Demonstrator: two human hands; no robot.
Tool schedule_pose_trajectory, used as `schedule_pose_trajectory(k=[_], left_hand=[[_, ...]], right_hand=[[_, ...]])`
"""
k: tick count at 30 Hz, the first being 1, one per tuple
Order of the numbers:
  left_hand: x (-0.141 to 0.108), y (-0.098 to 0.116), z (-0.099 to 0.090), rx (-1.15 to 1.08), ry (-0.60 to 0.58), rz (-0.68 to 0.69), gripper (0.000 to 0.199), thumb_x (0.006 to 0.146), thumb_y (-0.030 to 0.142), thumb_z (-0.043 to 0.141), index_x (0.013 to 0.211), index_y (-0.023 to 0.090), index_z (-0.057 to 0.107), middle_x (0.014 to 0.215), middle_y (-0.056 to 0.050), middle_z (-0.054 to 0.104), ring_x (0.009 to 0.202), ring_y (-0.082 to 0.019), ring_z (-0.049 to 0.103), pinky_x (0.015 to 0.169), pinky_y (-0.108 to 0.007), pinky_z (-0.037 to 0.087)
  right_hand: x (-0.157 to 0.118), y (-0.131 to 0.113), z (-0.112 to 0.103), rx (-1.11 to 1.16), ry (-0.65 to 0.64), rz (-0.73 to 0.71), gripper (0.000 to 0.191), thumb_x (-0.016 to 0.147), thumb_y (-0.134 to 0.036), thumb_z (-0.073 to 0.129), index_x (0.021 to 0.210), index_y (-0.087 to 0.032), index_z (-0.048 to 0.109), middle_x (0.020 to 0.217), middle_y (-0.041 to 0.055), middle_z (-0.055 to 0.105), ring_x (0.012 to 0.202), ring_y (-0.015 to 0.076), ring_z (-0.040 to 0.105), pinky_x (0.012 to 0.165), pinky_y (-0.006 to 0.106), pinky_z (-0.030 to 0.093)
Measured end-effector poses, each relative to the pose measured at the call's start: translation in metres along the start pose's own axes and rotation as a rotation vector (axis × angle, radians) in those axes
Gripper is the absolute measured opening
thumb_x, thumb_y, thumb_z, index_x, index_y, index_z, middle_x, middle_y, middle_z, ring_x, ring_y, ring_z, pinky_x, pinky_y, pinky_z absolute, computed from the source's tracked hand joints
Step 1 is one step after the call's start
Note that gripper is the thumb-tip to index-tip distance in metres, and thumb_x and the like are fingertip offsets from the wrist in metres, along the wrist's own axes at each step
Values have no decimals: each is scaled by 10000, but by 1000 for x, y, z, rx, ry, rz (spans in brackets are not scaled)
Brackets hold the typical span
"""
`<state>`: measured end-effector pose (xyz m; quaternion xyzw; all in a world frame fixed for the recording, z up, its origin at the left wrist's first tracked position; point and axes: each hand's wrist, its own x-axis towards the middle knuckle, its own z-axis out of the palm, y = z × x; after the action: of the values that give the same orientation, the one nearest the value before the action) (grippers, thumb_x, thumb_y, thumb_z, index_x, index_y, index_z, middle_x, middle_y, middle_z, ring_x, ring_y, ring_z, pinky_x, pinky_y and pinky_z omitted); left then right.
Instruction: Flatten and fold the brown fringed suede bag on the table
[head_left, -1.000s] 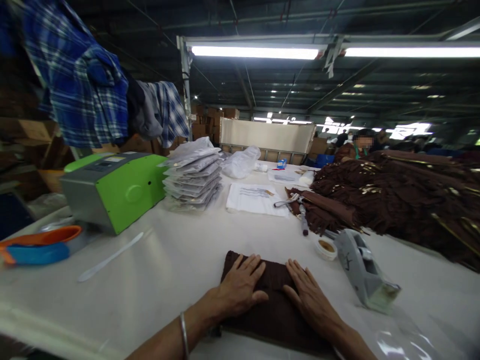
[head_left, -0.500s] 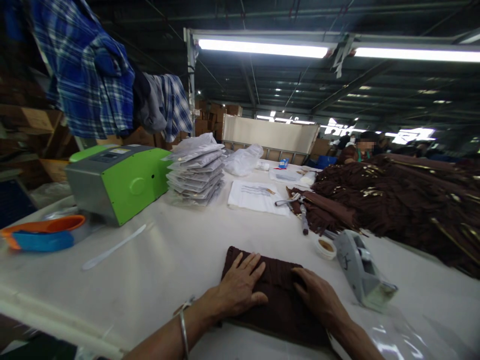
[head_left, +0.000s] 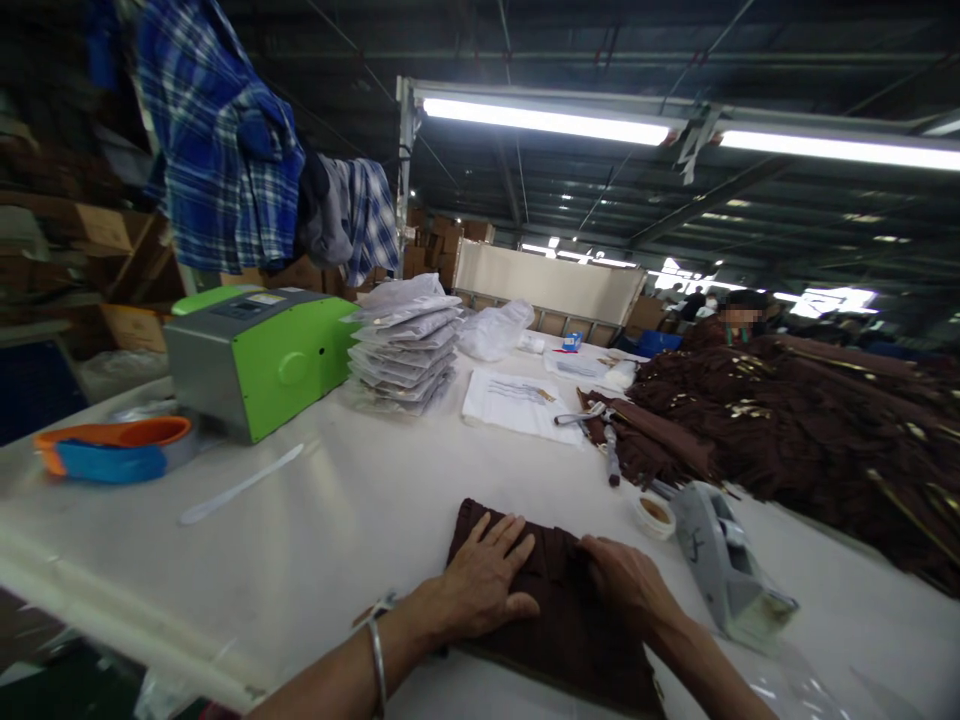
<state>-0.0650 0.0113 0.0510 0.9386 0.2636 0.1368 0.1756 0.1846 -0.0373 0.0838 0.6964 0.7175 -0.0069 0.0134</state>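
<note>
A folded dark brown garment lies flat on the white table right in front of me. My left hand rests palm down on its left half with the fingers spread. My right hand lies on its right half, fingers curled at the top edge of the cloth. A metal bangle sits on my left wrist.
A grey tape dispenser and a small round cap stand to the right. A large heap of brown garments fills the right side. A green and grey machine, stacked plastic bags, a white stick and an orange-blue tray are left. A person sits far back.
My right hand went from flat to curled at the garment's top edge. The left hand stayed in place. The view shifted slightly to the left.
</note>
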Motion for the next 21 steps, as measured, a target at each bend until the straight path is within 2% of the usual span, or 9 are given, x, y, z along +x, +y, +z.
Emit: schedule_pose_trajectory(k=[2, 6, 10, 13, 16, 18, 21], left_hand=[[0, 0, 0, -13, 2, 0, 790, 879, 717, 308, 1487, 215, 258, 1583, -148, 194, 1469, -283, 143, 1190, -552, 113], [-3, -1, 1, -20, 1, 5, 793, 874, 721, 312, 1486, 218, 262, 1585, -151, 179, 1472, -285, 120, 1188, -556, 108], [-10, 3, -1, -24, -33, 33, 790, 870, 725, 324, 1479, 224, 278, 1579, -149, 207, 1469, -297, 133, 1179, -580, 112], [-7, 9, -9, -12, -22, 33, 743, 885, 710, 304, 1461, 240, 322, 1560, -133, 282, 1460, -290, 183, 1179, -572, 130], [8, 11, -18, 18, 31, 22, 725, 903, 690, 273, 1464, 232, 313, 1552, -129, 306, 1455, -275, 207, 1187, -546, 127], [21, 10, -18, 33, 23, 6, 746, 904, 689, 266, 1471, 205, 296, 1551, -150, 298, 1456, -285, 202, 1183, -554, 129], [32, 8, -9, 37, -35, 18, 782, 893, 703, 281, 1480, 187, 273, 1547, -175, 290, 1454, -303, 199, 1175, -574, 135]], right_hand=[[-4, 7, -2, 94, -20, -39, 401, 778, -80, 384, 1017, -255, 654, 1004, 49, 726, 945, 218, 668, 760, 298, 448], [-13, 20, -9, 198, -68, -93, 421, 693, -73, 383, 898, -267, 694, 964, 16, 730, 926, 197, 660, 802, 300, 457], [-9, 30, -20, 260, 48, -23, 395, 740, -131, 359, 878, -247, 711, 954, 34, 743, 939, 209, 672, 869, 343, 482], [6, 32, -15, 349, 128, -29, 441, 853, -269, 329, 1110, -206, 682, 1212, 81, 678, 1186, 235, 584, 1055, 414, 408], [20, 25, 4, 397, 82, -57, 572, 912, -442, 317, 1360, -143, 510, 1461, 107, 460, 1405, 246, 334, 1185, 476, 215], [23, 16, 19, 396, 16, -78, 647, 926, -526, 303, 1430, -135, 411, 1525, 102, 353, 1444, 242, 236, 1203, 485, 144], [13, 2, 34, 365, -73, -131, 711, 929, -601, 298, 1478, -149, 312, 1560, 95, 270, 1458, 230, 186, 1211, 470, 112]])
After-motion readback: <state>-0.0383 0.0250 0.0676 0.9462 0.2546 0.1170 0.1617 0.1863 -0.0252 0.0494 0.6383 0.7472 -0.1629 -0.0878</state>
